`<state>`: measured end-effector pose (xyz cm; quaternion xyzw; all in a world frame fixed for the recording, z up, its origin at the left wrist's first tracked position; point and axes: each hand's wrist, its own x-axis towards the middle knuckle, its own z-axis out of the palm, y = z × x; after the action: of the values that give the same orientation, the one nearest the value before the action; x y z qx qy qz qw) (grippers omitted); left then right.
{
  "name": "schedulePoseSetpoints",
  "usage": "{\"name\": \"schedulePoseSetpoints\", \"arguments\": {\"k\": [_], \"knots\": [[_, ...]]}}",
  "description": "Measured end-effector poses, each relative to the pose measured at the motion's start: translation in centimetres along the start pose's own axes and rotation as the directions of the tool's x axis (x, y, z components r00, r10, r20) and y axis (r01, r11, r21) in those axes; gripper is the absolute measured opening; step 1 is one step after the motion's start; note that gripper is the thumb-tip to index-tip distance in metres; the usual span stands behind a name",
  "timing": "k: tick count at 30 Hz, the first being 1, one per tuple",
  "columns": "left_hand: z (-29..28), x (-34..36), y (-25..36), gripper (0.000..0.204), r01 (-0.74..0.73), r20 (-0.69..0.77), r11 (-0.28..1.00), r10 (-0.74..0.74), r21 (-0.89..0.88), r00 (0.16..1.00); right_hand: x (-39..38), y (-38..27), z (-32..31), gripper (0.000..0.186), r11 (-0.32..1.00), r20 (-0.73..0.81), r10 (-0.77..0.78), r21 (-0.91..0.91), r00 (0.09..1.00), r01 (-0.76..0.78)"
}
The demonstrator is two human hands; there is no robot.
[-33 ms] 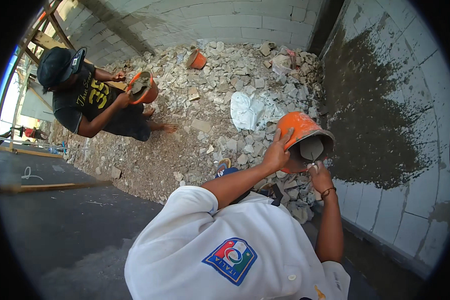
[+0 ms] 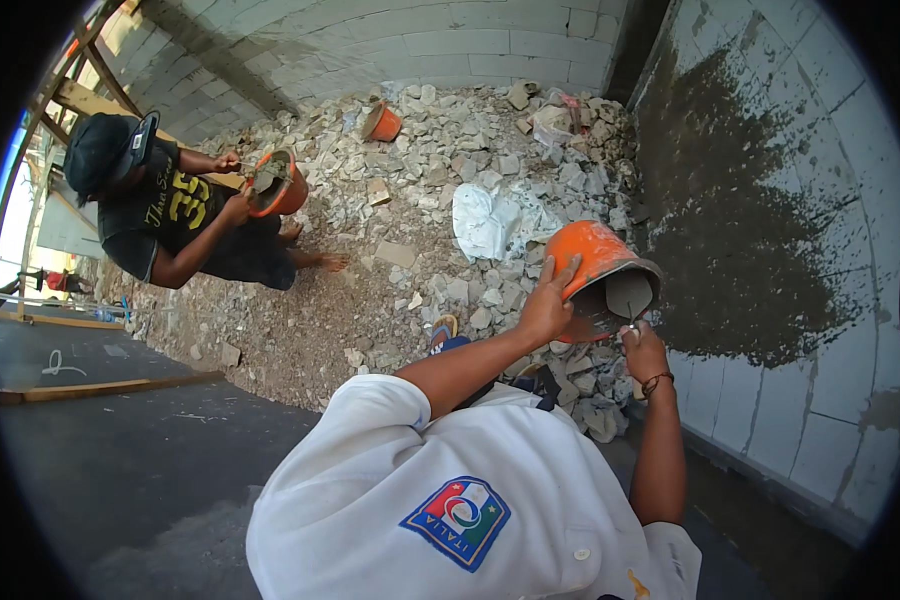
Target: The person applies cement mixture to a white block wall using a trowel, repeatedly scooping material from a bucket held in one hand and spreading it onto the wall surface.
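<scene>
In front of me an orange bucket [image 2: 588,246] is tipped on its side, its mouth turned toward my right hand. My left hand [image 2: 550,302] grips its side, fingers spread over the orange wall. A trowel [image 2: 629,294] has its grey blade inside the bucket's mouth. My right hand [image 2: 644,356] is closed around the trowel's handle, whose end shows below the fist. Little of the bucket's shadowed inside can be made out. Wet grey mortar [image 2: 740,225] covers part of the block wall [image 2: 770,410] to the right of the bucket.
Broken rubble [image 2: 440,150] covers the ground, with a white sack [image 2: 485,222] and a small orange bucket [image 2: 382,123] on it. At left a co-worker [image 2: 170,205] holds another orange bucket [image 2: 292,192] containing mortar. A wooden plank [image 2: 120,388] lies on the dark floor.
The whole view has shifted slightly. Both my hands keep their holds on the bucket and the trowel, and the co-worker's pose is nearly the same.
</scene>
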<state>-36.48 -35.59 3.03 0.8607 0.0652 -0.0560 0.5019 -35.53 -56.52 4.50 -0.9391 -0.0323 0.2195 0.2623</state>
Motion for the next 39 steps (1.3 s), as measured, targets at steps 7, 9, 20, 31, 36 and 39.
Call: {"name": "schedulePoseSetpoints", "arguments": {"k": [7,9,20,31,36,39], "knots": [[2.9,-0.5,4.9,0.083,-0.331,0.296,0.928,0.272,0.172,0.916,-1.0,3.2,4.8,0.026,0.988,-0.12,0.154,0.048,0.981,-0.15],[2.7,0.3,5.4,0.083,-0.413,0.357,0.898,0.34,0.153,0.87,-1.6,4.0,6.1,0.027,0.993,-0.251,0.053,0.117,0.967,-0.024],[7.7,4.8,-3.6,0.067,0.202,0.397,0.924,-0.061,-0.326,0.916,-1.2,6.3,7.7,0.029,0.926,-0.237,0.377,0.07,0.895,-0.371],[13.8,7.0,-33.8,0.065,0.48,0.262,0.727,-0.402,-0.491,0.877,10.5,25.9,26.6,0.029,0.764,-0.328,0.635,0.131,0.7,-0.631],[5.1,4.1,-42.5,0.057,0.658,0.309,0.739,-0.597,-0.148,0.74,12.1,30.6,35.2,0.035,0.667,-0.314,0.729,0.127,0.608,-0.734],[1.1,2.5,-43.4,0.067,0.671,0.291,0.715,-0.611,-0.195,0.736,11.2,27.6,39.7,0.027,0.785,-0.345,0.618,0.23,0.707,-0.575]]}}
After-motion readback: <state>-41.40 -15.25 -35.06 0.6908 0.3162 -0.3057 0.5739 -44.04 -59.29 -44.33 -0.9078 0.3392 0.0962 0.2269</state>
